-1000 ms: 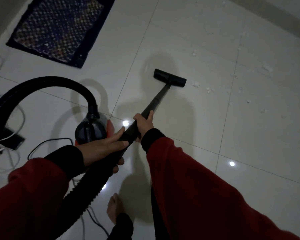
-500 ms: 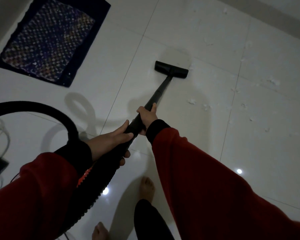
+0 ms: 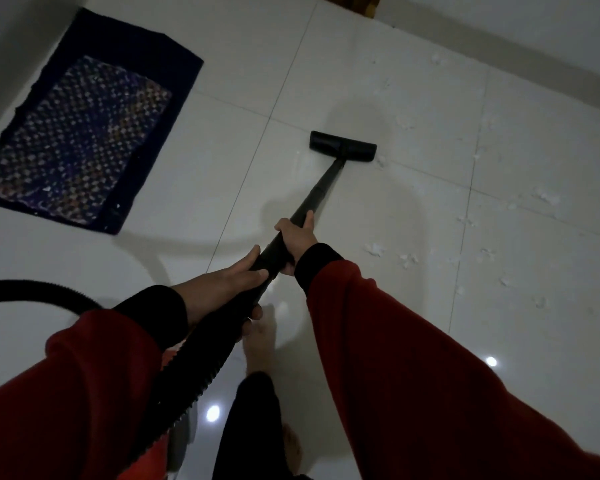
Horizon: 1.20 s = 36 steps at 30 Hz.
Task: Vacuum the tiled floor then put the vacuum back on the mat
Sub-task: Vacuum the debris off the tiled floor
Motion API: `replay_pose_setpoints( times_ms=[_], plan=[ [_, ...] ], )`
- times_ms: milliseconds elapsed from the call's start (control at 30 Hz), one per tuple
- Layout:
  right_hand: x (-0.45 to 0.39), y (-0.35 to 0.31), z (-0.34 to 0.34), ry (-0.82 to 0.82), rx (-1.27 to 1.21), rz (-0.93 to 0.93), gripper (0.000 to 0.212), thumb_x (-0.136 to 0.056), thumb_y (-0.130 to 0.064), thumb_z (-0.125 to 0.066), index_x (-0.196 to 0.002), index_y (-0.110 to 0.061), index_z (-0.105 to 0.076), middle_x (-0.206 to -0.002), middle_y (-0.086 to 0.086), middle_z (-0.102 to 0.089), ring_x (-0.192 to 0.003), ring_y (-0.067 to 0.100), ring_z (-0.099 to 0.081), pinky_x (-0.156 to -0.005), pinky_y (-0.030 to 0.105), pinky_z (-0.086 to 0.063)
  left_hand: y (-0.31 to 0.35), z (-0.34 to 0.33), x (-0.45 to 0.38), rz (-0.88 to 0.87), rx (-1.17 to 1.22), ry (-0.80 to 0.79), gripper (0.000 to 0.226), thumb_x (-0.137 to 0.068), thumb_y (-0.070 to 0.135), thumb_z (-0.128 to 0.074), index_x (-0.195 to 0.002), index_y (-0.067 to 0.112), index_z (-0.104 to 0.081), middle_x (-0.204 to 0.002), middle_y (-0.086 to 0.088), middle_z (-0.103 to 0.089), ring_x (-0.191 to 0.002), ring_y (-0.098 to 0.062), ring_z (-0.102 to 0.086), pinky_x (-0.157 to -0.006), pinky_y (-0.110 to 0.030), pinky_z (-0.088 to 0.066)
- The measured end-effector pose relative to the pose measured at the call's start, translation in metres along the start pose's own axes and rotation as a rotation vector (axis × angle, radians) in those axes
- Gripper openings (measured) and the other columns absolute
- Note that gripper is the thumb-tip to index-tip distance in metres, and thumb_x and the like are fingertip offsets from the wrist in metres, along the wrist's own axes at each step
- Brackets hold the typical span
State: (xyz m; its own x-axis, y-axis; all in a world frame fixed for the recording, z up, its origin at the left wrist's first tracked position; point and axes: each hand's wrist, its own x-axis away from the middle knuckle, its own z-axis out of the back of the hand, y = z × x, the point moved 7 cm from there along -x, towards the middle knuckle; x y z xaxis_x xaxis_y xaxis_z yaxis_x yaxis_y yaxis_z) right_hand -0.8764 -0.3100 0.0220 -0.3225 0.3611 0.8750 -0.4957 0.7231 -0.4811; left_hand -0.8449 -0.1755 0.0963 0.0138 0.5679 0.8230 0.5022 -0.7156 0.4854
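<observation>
I have both hands on the vacuum: my right hand point(image 3: 297, 237) is wrapped round the black wand point(image 3: 321, 188) further down, and my left hand point(image 3: 222, 289) is curled round it nearer me, where the ribbed hose point(image 3: 201, 362) joins. The floor head point(image 3: 342, 146) lies flat on the tiled floor point(image 3: 361, 81), out ahead of me, with a white scrap just at its right-hand end. I judge the cleaning to be only partly done: white bits of litter point(image 3: 374, 249) are scattered over the tiles to the right of the wand and up toward the far wall, while the tiles to the left of the head look free of them as far as this dim light lets me tell. The mat point(image 3: 80, 133), dark blue with a patterned middle, lies at the upper left, well apart from the head, with a few pale specks on it. So the right side remains to be swept, and the return of the vacuum to the mat is not yet begun.
</observation>
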Motion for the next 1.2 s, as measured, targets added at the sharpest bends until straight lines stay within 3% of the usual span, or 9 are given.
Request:
replay_pose_setpoints(
  times_ms=[200,433,800,1200],
  plan=[
    [-0.043,-0.066,0.001,0.029,0.012,0.015,0.082,-0.091,-0.022,-0.051,-0.146,-0.049,0.004,-0.091,0.005,-0.053,-0.072,0.022,-0.06,-0.049,0.032,-0.05,0.065,0.021,-0.044,-0.018,-0.05,-0.032,0.061,-0.093,0.04,-0.049,-0.141,0.056,-0.015,-0.057,-0.004,-0.064,-0.045,-0.018,-0.059,-0.046,-0.023,-0.048],
    [-0.081,-0.147,-0.001,0.064,0.033,0.003,0.08,-0.092,-0.028,-0.05,-0.146,-0.049,0.005,-0.104,0.009,-0.055,-0.075,0.022,-0.061,-0.041,0.024,-0.048,0.149,0.042,-0.083,0.04,-0.044,-0.053,0.049,-0.094,0.045,-0.046,-0.137,0.055,-0.026,-0.056,-0.005,-0.06,-0.042,-0.018,-0.055,-0.043,-0.024,-0.047],
    [-0.153,-0.247,0.017,0.069,-0.021,0.045,0.077,-0.092,-0.03,-0.049,-0.146,-0.048,0.003,-0.129,0.015,-0.048,-0.083,0.026,-0.059,-0.047,0.029,-0.049,0.253,0.054,-0.152,0.021,-0.101,-0.024,0.052,-0.095,0.038,-0.046,-0.137,0.058,-0.022,-0.058,-0.006,-0.059,-0.041,-0.018,-0.055,-0.043,-0.023,-0.047],
    [-0.243,-0.371,0.068,0.03,-0.02,0.083,0.084,-0.091,-0.029,-0.051,-0.144,-0.051,0.01,-0.124,0.017,-0.055,-0.081,0.026,-0.063,-0.054,0.034,-0.053,0.367,0.046,-0.258,0.009,-0.117,0.002,0.061,-0.093,0.038,-0.05,-0.138,0.062,-0.014,-0.052,-0.001,-0.065,-0.042,-0.017,-0.058,-0.042,-0.024,-0.047]
  ],
)
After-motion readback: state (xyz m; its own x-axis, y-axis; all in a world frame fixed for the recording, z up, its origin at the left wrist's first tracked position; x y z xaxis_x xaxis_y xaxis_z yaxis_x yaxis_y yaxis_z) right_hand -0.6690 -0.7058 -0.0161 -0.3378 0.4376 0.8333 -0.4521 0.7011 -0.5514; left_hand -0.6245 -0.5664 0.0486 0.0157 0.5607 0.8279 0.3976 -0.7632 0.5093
